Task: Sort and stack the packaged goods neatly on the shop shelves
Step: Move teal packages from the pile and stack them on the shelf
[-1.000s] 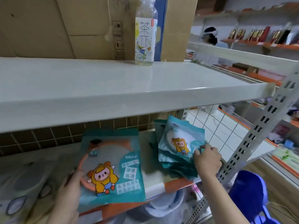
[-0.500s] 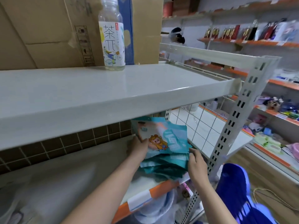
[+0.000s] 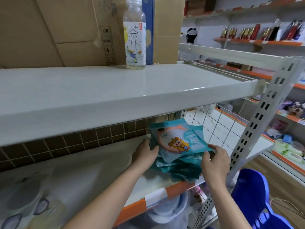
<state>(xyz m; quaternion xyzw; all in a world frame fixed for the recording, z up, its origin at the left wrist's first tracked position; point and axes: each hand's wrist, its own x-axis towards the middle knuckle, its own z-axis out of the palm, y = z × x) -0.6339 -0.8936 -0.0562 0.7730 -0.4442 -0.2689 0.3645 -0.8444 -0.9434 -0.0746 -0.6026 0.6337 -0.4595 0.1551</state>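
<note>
While L hand (image 3: 145,152) & R hand (image 3: 214,162) hold the teal packets stack (image 3: 176,146) from both sides, it lies near lower shelf (image 3: 155,194) front right corner.

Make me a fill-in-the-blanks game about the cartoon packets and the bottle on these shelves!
1. The top teal packet shows a cartoon character in a ____ coat.
2. The bottle stands on the ____ shelf, in front of the cardboard box.
3. The left hand and right hand hold the pile of packets from ____ sides.
4. The lower shelf's front edge is coloured ____.

Missing words: yellow; upper; opposite; orange
</note>
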